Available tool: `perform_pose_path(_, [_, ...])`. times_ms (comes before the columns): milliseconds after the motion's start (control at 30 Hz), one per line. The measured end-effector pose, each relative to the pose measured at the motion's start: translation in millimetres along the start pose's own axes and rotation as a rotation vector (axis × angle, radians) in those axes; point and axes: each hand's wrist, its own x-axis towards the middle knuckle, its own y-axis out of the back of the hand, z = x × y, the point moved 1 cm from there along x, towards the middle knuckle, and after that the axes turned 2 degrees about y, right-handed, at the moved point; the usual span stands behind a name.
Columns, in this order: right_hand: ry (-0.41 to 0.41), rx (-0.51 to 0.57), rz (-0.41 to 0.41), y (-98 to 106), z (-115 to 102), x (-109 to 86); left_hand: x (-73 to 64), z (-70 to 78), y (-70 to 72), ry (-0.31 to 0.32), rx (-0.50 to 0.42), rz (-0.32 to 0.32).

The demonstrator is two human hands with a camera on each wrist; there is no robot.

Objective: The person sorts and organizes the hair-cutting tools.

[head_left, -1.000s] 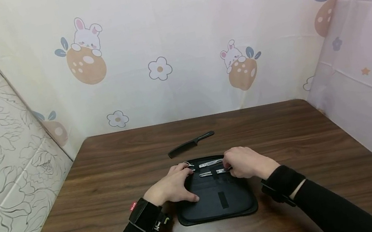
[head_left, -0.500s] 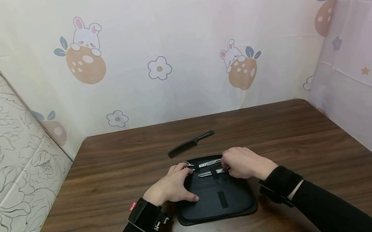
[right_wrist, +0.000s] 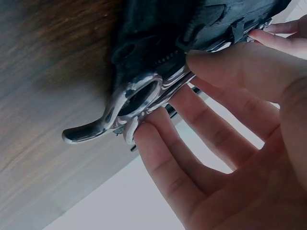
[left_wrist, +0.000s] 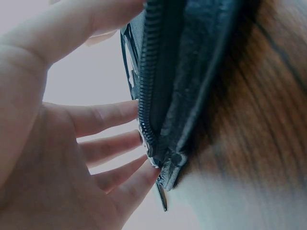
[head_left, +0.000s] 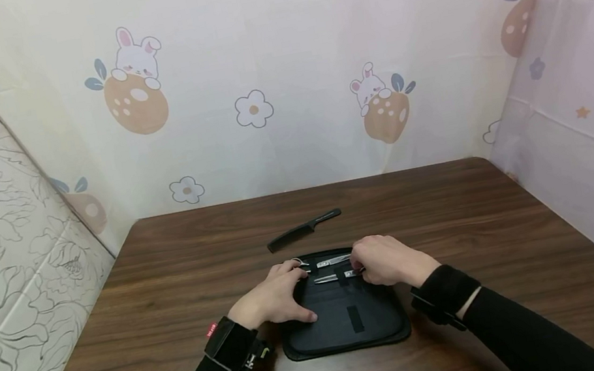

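Observation:
A black zip case point(head_left: 322, 330) lies open and flat on the table. My left hand point(head_left: 275, 297) rests on its left side, thumb and fingers spread and touching the edge. At the right side my right hand point(head_left: 386, 260) pinches the handle of silver scissors point(right_wrist: 103, 122), thumb on one side and fingers on the other. Their blades point(head_left: 327, 279) point left and lie under a black strap. Above them a second pair of silver scissors point(head_left: 332, 261) is strapped in, its finger ring by my left fingertips; its right end is hidden by my right hand.
A black comb point(head_left: 296, 234) lies on the brown wooden table point(head_left: 179, 259) just beyond the case. A patterned curtain point(head_left: 312, 136) hangs behind the table's far edge, and more patterned sheeting stands on both sides.
My right hand has shifted slightly left, and the lower scissors have slid a little farther left through the strap. The left hand stays in place.

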Motion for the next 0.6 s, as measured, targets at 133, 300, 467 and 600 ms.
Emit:
perform_pose_path(133, [-0.009,0.003,-0.008,0.2,-2.4,1.7,-0.9,-0.1,0.4,0.002,-0.001,-0.004])
perform_pose_path(300, [-0.026,-0.004,-0.011,-0.7,-5.1,4.8,-1.8,0.4,1.4,0.006,-0.001,-0.010])
perform_pose_path(467, [-0.049,-0.003,-0.019,-1.0,-7.5,7.0,-1.8,1.0,2.2,-0.005,0.006,-0.006])
perform_pose_path(600, [-0.054,0.012,-0.017,-1.7,-8.2,7.4,-2.0,0.9,2.2,-0.005,0.005,-0.005])
